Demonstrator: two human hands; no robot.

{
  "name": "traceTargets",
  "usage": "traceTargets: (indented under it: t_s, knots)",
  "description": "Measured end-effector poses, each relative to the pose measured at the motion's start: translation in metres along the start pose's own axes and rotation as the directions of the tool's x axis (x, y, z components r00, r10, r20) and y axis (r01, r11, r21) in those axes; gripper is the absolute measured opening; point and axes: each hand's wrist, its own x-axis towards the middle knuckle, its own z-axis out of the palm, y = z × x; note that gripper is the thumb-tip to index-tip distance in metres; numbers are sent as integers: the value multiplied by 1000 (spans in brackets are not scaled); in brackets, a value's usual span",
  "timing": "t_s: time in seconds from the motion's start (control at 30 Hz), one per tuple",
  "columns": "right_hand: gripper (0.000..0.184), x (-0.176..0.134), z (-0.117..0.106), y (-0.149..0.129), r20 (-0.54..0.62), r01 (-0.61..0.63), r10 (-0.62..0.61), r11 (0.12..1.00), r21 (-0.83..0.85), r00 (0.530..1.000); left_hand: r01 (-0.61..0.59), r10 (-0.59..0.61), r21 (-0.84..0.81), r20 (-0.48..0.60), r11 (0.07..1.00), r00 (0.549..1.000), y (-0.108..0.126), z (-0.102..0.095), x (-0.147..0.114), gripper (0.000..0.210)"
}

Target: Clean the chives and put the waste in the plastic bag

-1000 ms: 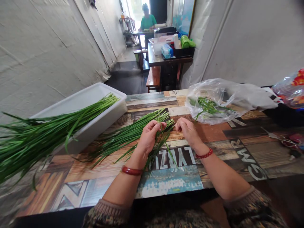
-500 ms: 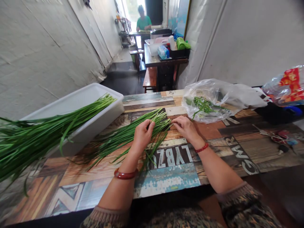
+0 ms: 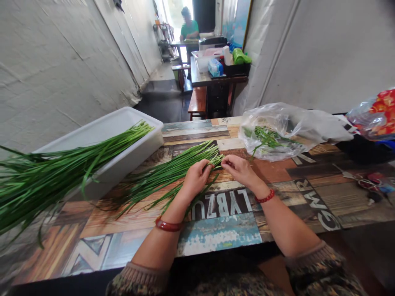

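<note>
A loose bunch of garlic chives (image 3: 173,168), long green leaves with pale cut ends, lies on the wood-patterned table (image 3: 219,242). My left hand (image 3: 197,179) is closed at the near edge of the bunch, its thumb and fingers pinching chives close to the pale ends. Just right of those ends, my right hand (image 3: 240,170) has its fingertips pressed together; whatever they hold is too small to make out. A few separate chives lie partly hidden under my left wrist. To the right rests a clear plastic bag (image 3: 277,111) with green scraps (image 3: 268,136) in it.
At left, a white plastic bin (image 3: 129,117) holds a bigger heap of chives hanging over its near side. Scissors (image 3: 354,176) and a red-printed package (image 3: 385,109) lie at right. Beyond are a bench (image 3: 197,100), a cluttered table and a seated person in green (image 3: 189,29).
My left hand has slid right and slightly down, closer to my right hand. The right fingertips have closed in beside the pale ends. The view has shifted slightly.
</note>
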Motion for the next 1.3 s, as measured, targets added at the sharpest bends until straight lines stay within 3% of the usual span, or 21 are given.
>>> traceTargets:
  t_s: [0.17, 0.37, 0.57, 0.63, 0.7, 0.77, 0.87, 0.97, 1.03, 1.1, 1.17, 1.23, 1.3]
  knots:
    - [11, 0, 2, -8, -77, 31, -28, 999, 41, 997, 3, -3, -6, 55, 1000, 998, 1, 5, -2, 27]
    - [12, 0, 0, -12, -119, -59, 72, 992, 109, 990, 28, -27, 77, -15, 997, 1000, 1, 4, 0, 31]
    - [13, 1, 5, -19, -55, 45, -37, 989, 141, 998, 2, -4, 23, 69, 1000, 998, 6, 6, -1, 37]
    - [16, 1, 10, -19, -82, 16, 0, 981, 196, 997, 1, -3, 20, 80, 1000, 997, 6, 6, -1, 37]
    - [16, 2, 13, -15, -125, -76, 114, 958, 275, 986, 5, -7, 32, 85, 999, 996, 4, 7, -1, 35]
    - [20, 3, 15, -10, -175, -195, 283, 896, 398, 943, 15, -18, 47, 71, 999, 997, 2, 6, -1, 33]
    - [24, 5, 11, -3, -184, -289, 501, 719, 632, 845, 50, -49, 45, -18, 998, 999, -1, 3, 1, 30]
    - [20, 7, 5, 1, -148, -264, 577, 567, 780, 803, 81, -75, 38, -131, 996, 989, -4, -1, 3, 26]
    - [21, 8, 3, 3, -141, -240, 579, 530, 813, 803, 81, -76, 25, -157, 996, 985, -6, -4, 4, 24]
    - [18, 8, 3, 6, -149, -248, 563, 566, 786, 813, 78, -76, 5, -155, 997, 985, -9, -7, 4, 25]
    - [15, 8, 4, 12, -173, -292, 529, 679, 674, 831, 79, -77, 4, -159, 997, 984, -11, -9, 5, 27]
    - [20, 7, 6, 18, -213, -297, 430, 835, 464, 877, 64, -57, 32, -181, 997, 982, -13, -11, 5, 27]
    - [24, 6, 7, 22, -221, -216, 262, 953, 212, 939, 29, -15, 70, -192, 997, 981, -13, -12, 6, 25]
